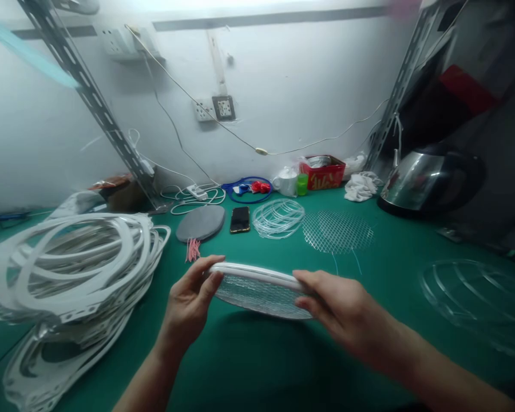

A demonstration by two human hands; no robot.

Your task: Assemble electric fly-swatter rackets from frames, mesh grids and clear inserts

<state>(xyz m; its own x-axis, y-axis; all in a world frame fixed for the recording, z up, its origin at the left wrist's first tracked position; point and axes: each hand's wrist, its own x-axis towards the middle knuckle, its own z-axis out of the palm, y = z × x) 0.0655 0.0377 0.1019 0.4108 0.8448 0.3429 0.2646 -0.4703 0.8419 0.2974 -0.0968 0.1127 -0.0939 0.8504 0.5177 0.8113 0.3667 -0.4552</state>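
Both hands hold a round white-rimmed frame with wire mesh [257, 292] just above the green table [249, 360]. My left hand [191, 300] grips its left edge, fingers curled over the rim. My right hand [332, 309] grips the right edge, thumb and fingers closed on the rim. The frame is tilted, its mesh face turned down and towards me.
A big pile of white ring frames [72, 274] fills the left. Behind lie a grey oval pad [200, 222], a black phone [240, 219], clear wire rings [278, 217], a mesh disc [337, 231] and small pink pieces [193, 250]. A kettle [429, 180] stands right, clear guards [476, 297] near it.
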